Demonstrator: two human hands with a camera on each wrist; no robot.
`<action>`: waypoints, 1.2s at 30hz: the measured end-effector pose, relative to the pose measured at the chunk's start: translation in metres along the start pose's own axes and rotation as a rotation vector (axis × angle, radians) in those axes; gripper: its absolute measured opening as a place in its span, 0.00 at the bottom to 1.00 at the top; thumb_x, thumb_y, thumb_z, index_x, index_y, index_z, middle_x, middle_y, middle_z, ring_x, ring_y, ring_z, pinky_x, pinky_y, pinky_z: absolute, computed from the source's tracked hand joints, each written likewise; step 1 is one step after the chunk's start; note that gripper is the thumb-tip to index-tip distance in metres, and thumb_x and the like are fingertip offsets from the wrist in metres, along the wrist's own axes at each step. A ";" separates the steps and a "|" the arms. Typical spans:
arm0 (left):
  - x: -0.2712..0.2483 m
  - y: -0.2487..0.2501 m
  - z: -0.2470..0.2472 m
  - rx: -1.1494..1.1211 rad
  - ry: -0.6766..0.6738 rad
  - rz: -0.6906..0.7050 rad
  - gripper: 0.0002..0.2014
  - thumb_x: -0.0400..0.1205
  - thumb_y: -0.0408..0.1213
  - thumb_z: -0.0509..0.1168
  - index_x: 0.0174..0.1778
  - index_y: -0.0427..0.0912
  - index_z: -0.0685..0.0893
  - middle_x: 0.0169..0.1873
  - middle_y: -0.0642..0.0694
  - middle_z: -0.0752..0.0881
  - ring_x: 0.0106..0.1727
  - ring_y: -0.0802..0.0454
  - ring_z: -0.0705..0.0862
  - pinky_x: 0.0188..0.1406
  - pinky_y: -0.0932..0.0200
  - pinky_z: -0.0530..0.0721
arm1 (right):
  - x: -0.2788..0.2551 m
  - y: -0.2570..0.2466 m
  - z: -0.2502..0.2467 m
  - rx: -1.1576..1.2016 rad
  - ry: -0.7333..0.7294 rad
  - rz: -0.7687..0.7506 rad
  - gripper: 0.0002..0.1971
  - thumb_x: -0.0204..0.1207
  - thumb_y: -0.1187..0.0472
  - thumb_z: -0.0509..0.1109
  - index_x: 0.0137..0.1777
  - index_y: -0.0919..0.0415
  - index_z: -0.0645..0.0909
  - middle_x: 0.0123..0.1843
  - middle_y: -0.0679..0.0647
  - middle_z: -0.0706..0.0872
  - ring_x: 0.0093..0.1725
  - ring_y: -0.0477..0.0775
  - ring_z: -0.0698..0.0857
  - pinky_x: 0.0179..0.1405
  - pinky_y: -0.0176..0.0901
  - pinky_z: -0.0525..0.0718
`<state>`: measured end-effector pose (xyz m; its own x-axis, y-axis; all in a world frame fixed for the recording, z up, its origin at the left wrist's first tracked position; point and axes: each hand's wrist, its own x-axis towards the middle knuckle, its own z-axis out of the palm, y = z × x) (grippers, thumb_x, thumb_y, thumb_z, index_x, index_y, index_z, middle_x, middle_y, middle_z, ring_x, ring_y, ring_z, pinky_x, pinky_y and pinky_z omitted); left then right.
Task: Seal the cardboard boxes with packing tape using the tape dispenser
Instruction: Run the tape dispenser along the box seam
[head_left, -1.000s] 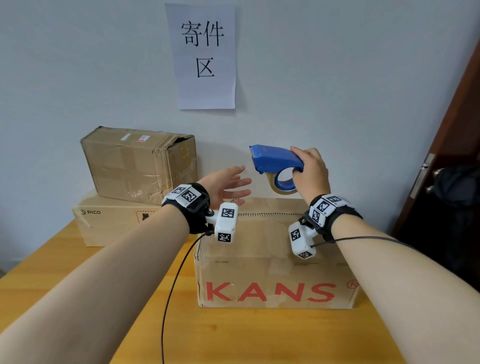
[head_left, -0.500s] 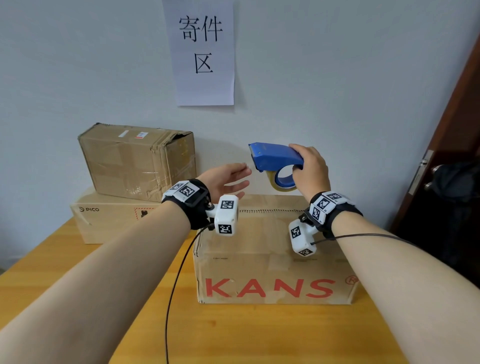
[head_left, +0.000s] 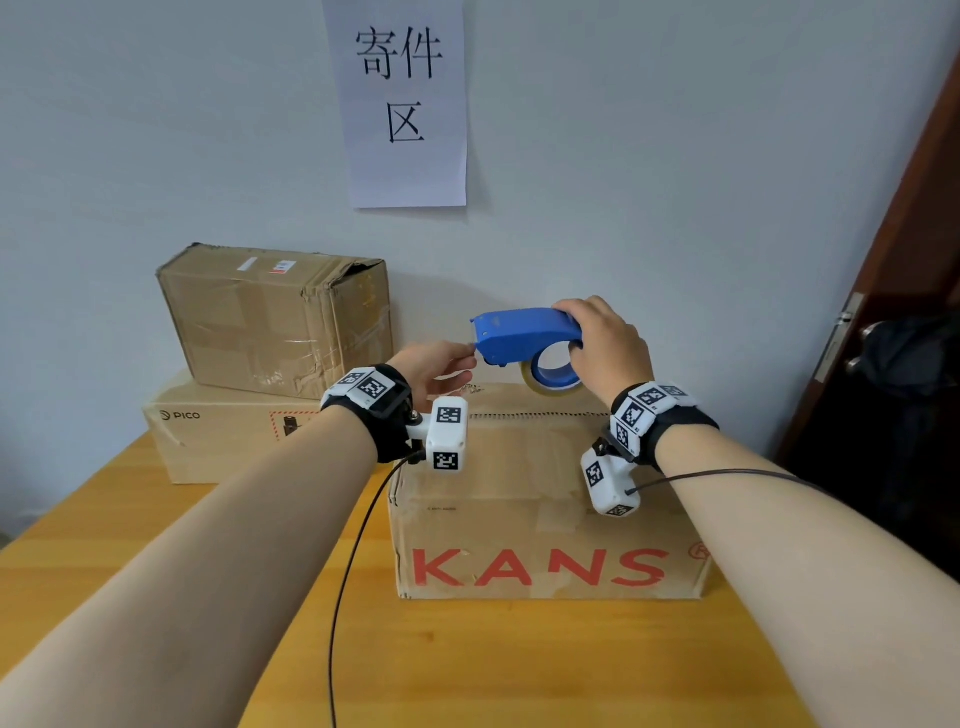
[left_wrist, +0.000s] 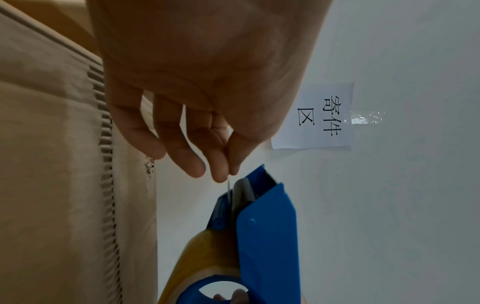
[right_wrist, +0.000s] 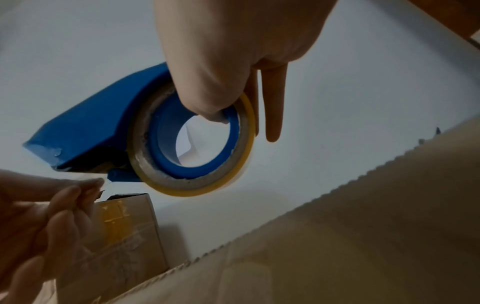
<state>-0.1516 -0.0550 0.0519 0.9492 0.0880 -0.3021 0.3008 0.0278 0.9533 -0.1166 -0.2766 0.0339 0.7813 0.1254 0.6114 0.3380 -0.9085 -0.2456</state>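
Pinching the free end of the tape (left_wrist: 228, 186) between thumb and forefinger, the left hand (head_left: 434, 364) sits right at the mouth of the tape dispenser (head_left: 524, 335); other fingers hang loosely curled. Tape end is thin, seen edge-on in the left wrist view, barely drawn out.

Right hand (head_left: 605, 345) wraps the back of the dispenser, thumb hooked into the blue core of the tape roll (right_wrist: 192, 148), fingers over the top. Dispenser is held in the air, long axis running left-right, mouth pointing toward the left hand. So the pull, as I judge it, goes leftward, away from the right hand, before the strip comes down.

Below both hands: the KANS box (head_left: 545, 519) on the wooden table (head_left: 467, 665), hands over its far top edge, not touching it. Whether its flaps are taped yet, cannot tell.

Further left, well apart: a worn brown box (head_left: 275, 317) stacked on a flat PICO box (head_left: 228, 431), against the wall. Paper sign (head_left: 400, 104) above. Door (head_left: 893, 312) at right. Nothing stands between tape and box top.
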 end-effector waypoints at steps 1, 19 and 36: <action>0.001 -0.001 0.000 0.006 0.004 -0.003 0.03 0.85 0.40 0.69 0.47 0.45 0.86 0.29 0.55 0.87 0.39 0.57 0.84 0.50 0.57 0.81 | -0.002 0.001 0.002 -0.002 -0.007 0.009 0.24 0.79 0.70 0.67 0.72 0.50 0.78 0.65 0.52 0.81 0.52 0.66 0.85 0.43 0.48 0.82; 0.019 -0.016 -0.014 0.047 0.013 -0.020 0.03 0.85 0.41 0.69 0.50 0.47 0.86 0.28 0.56 0.88 0.37 0.57 0.85 0.64 0.52 0.79 | -0.009 0.002 0.011 -0.032 -0.107 0.041 0.19 0.80 0.67 0.68 0.69 0.51 0.76 0.62 0.53 0.83 0.51 0.65 0.85 0.46 0.52 0.84; 0.023 -0.020 -0.029 -0.005 -0.010 0.014 0.03 0.85 0.39 0.69 0.49 0.45 0.86 0.29 0.54 0.87 0.37 0.56 0.85 0.42 0.58 0.82 | -0.004 0.005 0.011 0.006 -0.018 0.170 0.16 0.80 0.65 0.68 0.65 0.50 0.78 0.58 0.51 0.84 0.50 0.62 0.84 0.44 0.49 0.82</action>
<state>-0.1387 -0.0246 0.0256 0.9542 0.0786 -0.2887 0.2871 0.0314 0.9574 -0.1120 -0.2771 0.0225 0.8369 -0.0223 0.5469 0.2032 -0.9150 -0.3484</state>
